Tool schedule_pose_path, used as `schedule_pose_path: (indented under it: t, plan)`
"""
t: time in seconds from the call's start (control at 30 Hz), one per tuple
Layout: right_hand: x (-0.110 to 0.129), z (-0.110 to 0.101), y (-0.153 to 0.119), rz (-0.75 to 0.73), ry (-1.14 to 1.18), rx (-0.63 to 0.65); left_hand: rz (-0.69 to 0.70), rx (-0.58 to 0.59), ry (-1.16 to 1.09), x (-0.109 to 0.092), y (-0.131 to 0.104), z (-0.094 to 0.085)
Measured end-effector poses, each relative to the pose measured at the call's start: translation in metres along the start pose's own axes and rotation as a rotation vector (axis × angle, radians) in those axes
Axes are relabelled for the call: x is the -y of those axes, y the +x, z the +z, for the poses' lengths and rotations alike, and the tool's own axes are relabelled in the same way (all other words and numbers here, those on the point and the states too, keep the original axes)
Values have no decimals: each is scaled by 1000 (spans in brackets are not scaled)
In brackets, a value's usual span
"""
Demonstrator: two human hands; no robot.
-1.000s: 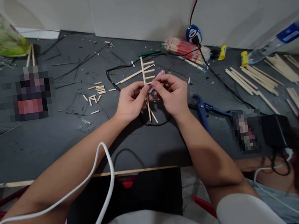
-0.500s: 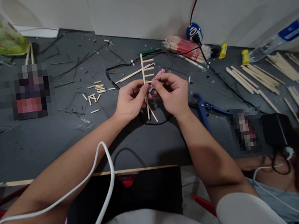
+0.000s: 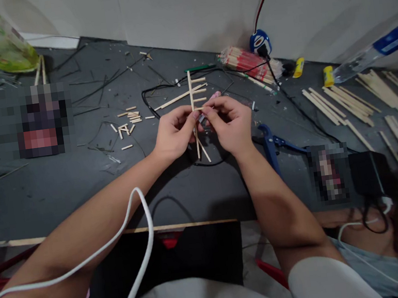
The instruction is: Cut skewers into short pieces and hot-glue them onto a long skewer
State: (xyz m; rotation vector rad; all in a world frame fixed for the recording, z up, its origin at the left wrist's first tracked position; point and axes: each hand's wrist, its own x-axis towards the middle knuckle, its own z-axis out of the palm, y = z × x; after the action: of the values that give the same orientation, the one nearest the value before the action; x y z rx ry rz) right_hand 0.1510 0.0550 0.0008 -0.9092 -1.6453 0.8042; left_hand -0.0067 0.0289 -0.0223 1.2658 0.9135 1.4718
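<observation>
While the left hand [image 3: 177, 131] pinched a long wooden stick [image 3: 190, 89] nearly closed, the right hand [image 3: 231, 121] pinched a short crosspiece [image 3: 199, 109] against it.

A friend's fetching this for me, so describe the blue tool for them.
On the dark table, look just right of the right hand. There lies the blue tool, its two limbs spread apart, unlike the straight pale sticks beyond.
</observation>
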Motion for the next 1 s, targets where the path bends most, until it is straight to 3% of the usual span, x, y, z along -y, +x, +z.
schedule_pose_path:
  t: [1.0]
  plan:
    - [-1, 2, -2, 23, -30, -16, -4, -23, 19, 1, -1, 1]
